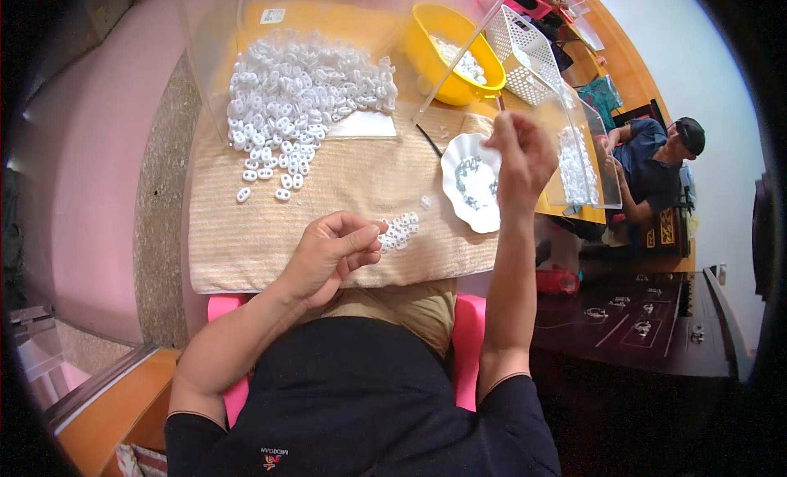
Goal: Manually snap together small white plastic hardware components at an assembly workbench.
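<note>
Low over the striped towel point(238, 256), my left hand point(332, 256) is closed in a pinch, thumb against index finger. Whatever lies between those fingertips is too small to make out. Right beside them is a small cluster of white plastic pieces point(399, 231) with holes. My right hand point(522, 157) is raised above the right side of a white scalloped plate point(484, 224) and blurred by motion. Its fingers are closed on a thin reddish stick-like tool point(499, 104). Small metallic bits point(475, 180) lie in the plate.
A heap of white two-holed oval pieces point(307, 92) spreads forward from a clear plastic bin point(201, 67). Behind the plate are a yellow basin point(430, 63) and a white perforated basket point(512, 38). Another clear box point(611, 182) holds white pieces; a person point(648, 161) sits beyond it.
</note>
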Demonstrator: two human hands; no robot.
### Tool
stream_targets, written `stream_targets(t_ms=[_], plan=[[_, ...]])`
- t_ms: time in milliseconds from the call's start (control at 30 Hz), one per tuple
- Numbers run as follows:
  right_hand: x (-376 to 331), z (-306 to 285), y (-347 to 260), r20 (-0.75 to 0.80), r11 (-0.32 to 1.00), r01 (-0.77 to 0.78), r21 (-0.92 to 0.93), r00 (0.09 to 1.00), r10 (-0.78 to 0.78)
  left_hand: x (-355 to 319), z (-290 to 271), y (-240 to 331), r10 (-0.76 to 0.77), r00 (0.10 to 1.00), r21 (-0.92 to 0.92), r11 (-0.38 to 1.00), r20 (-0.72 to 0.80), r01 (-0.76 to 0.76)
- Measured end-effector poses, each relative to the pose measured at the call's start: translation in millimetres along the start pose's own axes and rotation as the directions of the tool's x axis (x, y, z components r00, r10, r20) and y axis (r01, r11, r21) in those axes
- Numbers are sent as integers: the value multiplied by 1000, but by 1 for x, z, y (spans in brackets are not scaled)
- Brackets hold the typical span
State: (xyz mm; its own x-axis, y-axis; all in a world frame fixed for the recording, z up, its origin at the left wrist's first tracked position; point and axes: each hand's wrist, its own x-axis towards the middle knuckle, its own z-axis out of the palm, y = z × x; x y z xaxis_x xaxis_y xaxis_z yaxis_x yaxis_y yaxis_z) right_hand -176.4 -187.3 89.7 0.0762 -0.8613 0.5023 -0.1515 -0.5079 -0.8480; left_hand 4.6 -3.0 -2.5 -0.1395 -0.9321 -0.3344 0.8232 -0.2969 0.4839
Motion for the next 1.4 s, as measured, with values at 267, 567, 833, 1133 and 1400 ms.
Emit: stream_targets(t_ms=[267, 567, 833, 1133, 1400], plan=[[86, -6, 52, 142, 898, 65, -434, 990, -4, 2, -2, 2, 16, 1000, -14, 1000, -25, -16], [-11, -50, 52, 458, 876, -31, -480, 844, 281, -1, -1, 7, 13, 999, 1, 1000, -39, -13], [-64, -45, 24, 549, 898, -3, -440, 790, 272, 0, -1, 5, 37, 998, 91, 995, -57, -32], [-83, -19, 9, 667, 732, 338, -592, 714, 210, 0, -2, 5, 39, 997, 100, 994, -65, -33], [-87, -8, 11, 706, 680, 346, -646, 609, 361, 1, 0, 6, 44, 998, 106, 994, -51, -38]])
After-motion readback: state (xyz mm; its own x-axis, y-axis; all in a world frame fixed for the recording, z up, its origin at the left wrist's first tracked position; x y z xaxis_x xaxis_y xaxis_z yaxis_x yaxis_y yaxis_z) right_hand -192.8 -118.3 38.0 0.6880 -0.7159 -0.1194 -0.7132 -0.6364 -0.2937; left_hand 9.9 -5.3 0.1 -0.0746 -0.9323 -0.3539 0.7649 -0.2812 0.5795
